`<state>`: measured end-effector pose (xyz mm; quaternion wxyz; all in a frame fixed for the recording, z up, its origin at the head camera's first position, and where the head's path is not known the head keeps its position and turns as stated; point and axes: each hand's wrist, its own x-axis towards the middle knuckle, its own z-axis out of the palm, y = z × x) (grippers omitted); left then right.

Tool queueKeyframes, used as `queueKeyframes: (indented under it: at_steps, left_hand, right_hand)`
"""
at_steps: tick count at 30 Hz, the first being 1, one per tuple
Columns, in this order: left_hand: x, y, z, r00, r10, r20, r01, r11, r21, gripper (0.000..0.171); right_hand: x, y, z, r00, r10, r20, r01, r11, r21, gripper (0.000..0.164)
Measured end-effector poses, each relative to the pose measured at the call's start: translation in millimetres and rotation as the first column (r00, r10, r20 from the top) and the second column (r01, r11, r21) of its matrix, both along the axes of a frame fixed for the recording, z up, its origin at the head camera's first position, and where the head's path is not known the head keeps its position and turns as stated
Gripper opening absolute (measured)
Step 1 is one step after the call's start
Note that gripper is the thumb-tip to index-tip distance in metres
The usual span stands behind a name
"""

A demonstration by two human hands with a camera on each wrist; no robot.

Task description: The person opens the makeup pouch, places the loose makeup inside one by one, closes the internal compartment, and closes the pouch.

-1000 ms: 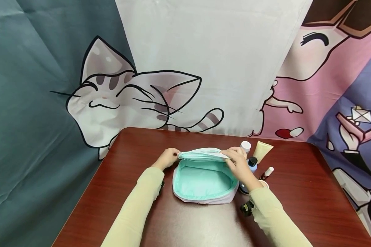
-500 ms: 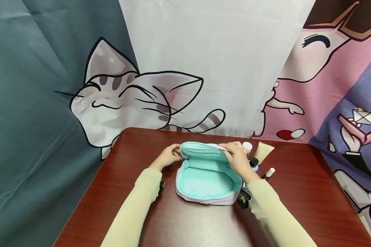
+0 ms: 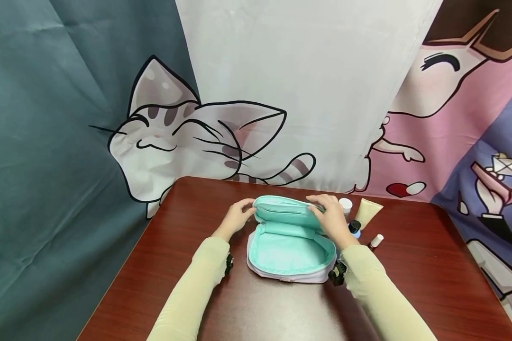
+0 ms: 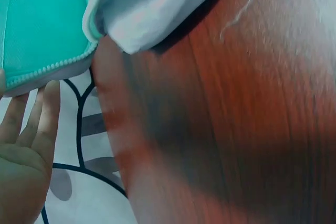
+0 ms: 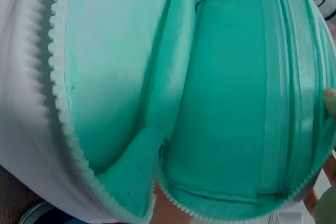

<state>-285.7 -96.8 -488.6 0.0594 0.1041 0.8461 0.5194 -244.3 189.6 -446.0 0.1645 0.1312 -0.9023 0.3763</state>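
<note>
A zippered cosmetic bag, pale lilac-white outside with a mint lining, lies unzipped on the table, its body showing nothing inside. Its lid stands raised at the back, tilted away. My left hand pinches the lid's left edge; in the left wrist view that hand's fingers lie behind the zipper edge. At the lid's upper right corner my right hand holds the edge, with its thumb on the inner side. A zipped mesh pocket lines the lid in the right wrist view.
Right of the bag stand a white-capped bottle, a cream squeeze tube, a blue bottle with a black cap and a small white-capped tube. A cartoon-print curtain hangs behind the brown table.
The lid has swung up and back in both hands, so more of its mint inner side shows. The bag's body stays on the table; the head view has shifted slightly.
</note>
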Motion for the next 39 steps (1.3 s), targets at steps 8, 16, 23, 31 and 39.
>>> queueKeyframes:
  at_steps: [8, 16, 23, 31, 39]
  left_hand:
    - [-1.3, 5, -3.5, 0.998, 0.053, 0.045, -0.054, 0.998, 0.028, 0.031]
    - [-3.7, 3, -8.1, 0.990, 0.089, 0.110, -0.094, 0.995, 0.045, 0.036]
    - [-3.1, 4, -7.1, 0.991, 0.095, 0.092, -0.099, 0.994, 0.041, 0.037]
    - [-2.6, 4, -7.8, 0.991, 0.110, 0.082, -0.116, 0.991, 0.064, 0.036]
    - [-1.3, 4, -9.3, 0.991, 0.094, 0.093, -0.098, 0.994, 0.046, 0.036]
  right_hand:
    - [7.2, 26, 12.5, 0.995, -0.055, -0.080, 0.051, 0.998, -0.048, 0.028]
    - [20.2, 68, 17.8, 0.982, -0.180, -0.050, 0.177, 0.982, -0.064, 0.023]
    - [37.1, 102, 0.5, 0.958, -0.286, -0.024, 0.286, 0.958, -0.006, 0.019]
    - [52.3, 124, -19.2, 0.952, -0.304, 0.045, 0.302, 0.952, 0.046, 0.022]
    - [63.4, 134, -33.3, 0.944, -0.309, 0.119, 0.297, 0.949, 0.109, 0.028]
